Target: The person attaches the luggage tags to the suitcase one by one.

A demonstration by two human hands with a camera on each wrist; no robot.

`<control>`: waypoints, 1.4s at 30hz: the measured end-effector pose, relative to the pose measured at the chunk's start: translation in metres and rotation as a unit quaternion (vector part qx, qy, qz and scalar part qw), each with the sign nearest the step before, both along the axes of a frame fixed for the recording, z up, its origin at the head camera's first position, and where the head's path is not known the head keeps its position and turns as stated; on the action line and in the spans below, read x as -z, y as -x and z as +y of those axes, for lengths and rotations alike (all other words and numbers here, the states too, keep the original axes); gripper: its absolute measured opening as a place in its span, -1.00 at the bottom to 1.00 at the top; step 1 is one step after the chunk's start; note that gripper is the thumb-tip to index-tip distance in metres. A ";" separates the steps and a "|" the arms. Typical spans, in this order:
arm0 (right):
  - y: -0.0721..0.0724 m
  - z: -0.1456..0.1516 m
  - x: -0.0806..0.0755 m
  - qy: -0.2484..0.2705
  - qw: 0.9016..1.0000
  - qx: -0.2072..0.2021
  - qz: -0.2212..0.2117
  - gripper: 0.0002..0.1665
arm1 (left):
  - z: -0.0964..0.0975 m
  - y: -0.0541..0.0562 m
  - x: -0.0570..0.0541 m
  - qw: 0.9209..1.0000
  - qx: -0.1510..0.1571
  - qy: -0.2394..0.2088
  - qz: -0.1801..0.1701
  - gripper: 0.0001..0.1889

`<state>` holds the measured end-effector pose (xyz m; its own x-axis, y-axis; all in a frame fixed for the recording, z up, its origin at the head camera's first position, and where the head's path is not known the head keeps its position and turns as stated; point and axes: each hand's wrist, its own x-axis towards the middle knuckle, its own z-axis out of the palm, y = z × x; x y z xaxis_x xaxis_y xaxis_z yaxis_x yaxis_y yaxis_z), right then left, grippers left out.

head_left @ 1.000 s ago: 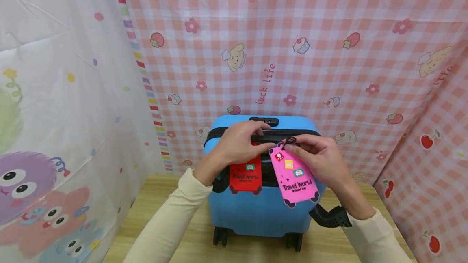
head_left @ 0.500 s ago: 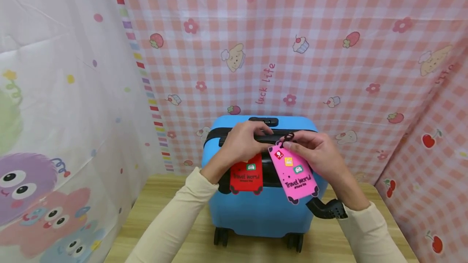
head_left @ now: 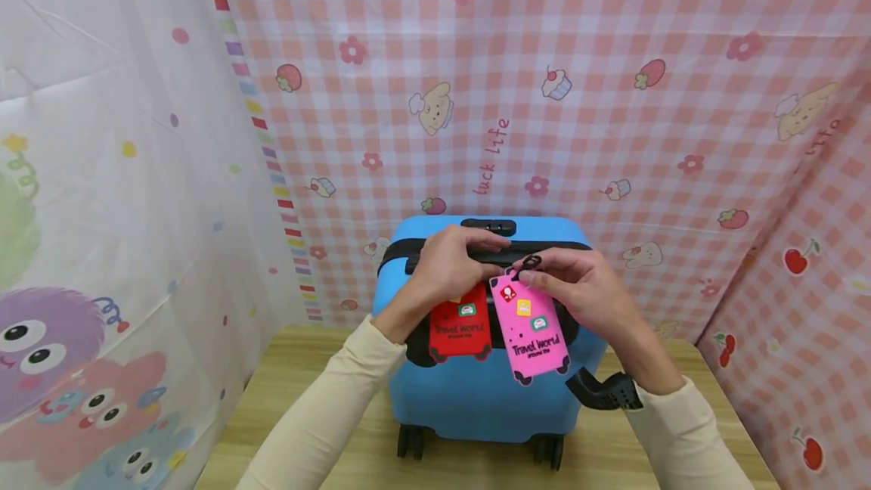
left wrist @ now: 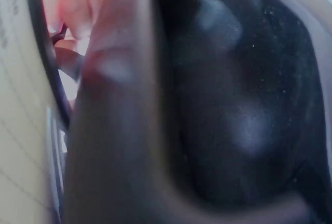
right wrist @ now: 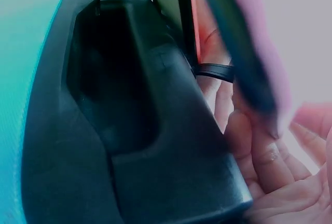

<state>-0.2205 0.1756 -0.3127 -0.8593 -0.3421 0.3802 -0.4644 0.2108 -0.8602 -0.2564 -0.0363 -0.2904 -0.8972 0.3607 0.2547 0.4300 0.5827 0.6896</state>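
A pink luggage tag [head_left: 529,331] printed "Travel World" hangs in front of a blue suitcase [head_left: 483,392], tilted slightly. My right hand [head_left: 585,289] pinches its black loop [head_left: 527,265] between thumb and fingers at the top. Left of it a red luggage tag [head_left: 459,331] hangs at the black carry handle [head_left: 416,263], its upper part covered by my left hand [head_left: 449,267]. Those left fingers reach over the handle, with the thumb close to the pink tag's top corner; whether they grip anything is hidden. In the right wrist view, a black strap [right wrist: 215,71] runs between the tags.
The suitcase stands on its wheels [head_left: 547,451] on a wood-grain surface [head_left: 299,376]. A pink checked cloth [head_left: 585,134] hangs close behind it, and a white printed cloth [head_left: 136,210] hangs on the left. A black wrist mount [head_left: 605,390] juts from the right sleeve.
My right hand has brought the pink tag a little to the left, nearer the red tag, and the tag hangs more upright. The left hand has barely moved.
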 end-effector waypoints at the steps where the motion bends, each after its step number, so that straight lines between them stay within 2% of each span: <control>1: 0.000 0.000 0.000 0.000 1.000 0.000 -0.002 -0.77 | -0.001 0.000 0.000 1.000 0.002 -0.004 -0.009 -0.61; 4: -0.001 -0.001 0.000 -0.003 1.000 0.000 -0.004 -0.78 | -0.002 0.000 -0.001 0.999 0.003 -0.014 -0.033 -0.51; 7: -0.001 -0.002 0.000 -0.004 1.000 -0.001 -0.004 -0.78 | -0.002 0.000 -0.002 0.999 -0.006 -0.018 -0.042 -0.55; 10: -0.002 -0.003 0.000 -0.007 1.000 0.000 -0.006 -0.79 | -0.001 -0.002 -0.001 1.000 -0.017 -0.017 -0.017 -0.70; 14: -0.004 -0.004 -0.001 -0.011 1.000 0.003 -0.007 -0.80 | 0.002 -0.003 0.002 0.999 -0.029 -0.021 0.036 -0.82; 19: -0.007 -0.006 -0.002 -0.013 1.000 0.018 0.010 -0.79 | 0.002 -0.004 0.002 0.996 -0.040 -0.032 0.072 -0.87; 24: -0.010 -0.010 -0.002 -0.005 0.999 0.039 0.022 -0.80 | -0.003 -0.005 -0.003 0.994 -0.047 -0.024 0.099 -0.87; 27: -0.010 -0.013 -0.001 -0.004 0.998 0.054 0.027 -0.79 | -0.008 -0.004 -0.009 0.992 -0.025 -0.049 0.111 -0.88; 30: -0.009 -0.016 0.000 -0.007 0.996 0.071 0.043 -0.80 | -0.013 -0.005 -0.015 0.990 0.013 -0.079 0.112 -0.89; 32: -0.009 -0.017 0.001 -0.012 0.994 0.087 0.063 -0.82 | -0.016 -0.006 -0.017 0.989 0.039 -0.082 0.115 -0.90; 35: -0.010 -0.019 0.003 -0.038 0.985 0.119 0.117 -0.85 | -0.019 -0.008 -0.017 0.988 0.069 -0.070 0.123 -0.90; 38: -0.010 -0.020 0.006 -0.061 0.972 0.145 0.177 -0.88 | -0.021 -0.010 -0.017 0.985 0.085 -0.061 0.135 -0.90; 42: -0.010 -0.023 0.009 -0.060 0.961 0.151 0.223 -0.87 | -0.019 -0.010 -0.015 0.983 0.103 -0.063 0.135 -0.87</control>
<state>-0.2105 0.1531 -0.3217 -0.6867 -0.1673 0.7075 -0.6835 0.4801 -0.5499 -0.2468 -0.0555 -0.2755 -0.7015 0.4781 0.5284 0.7078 0.3812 0.5948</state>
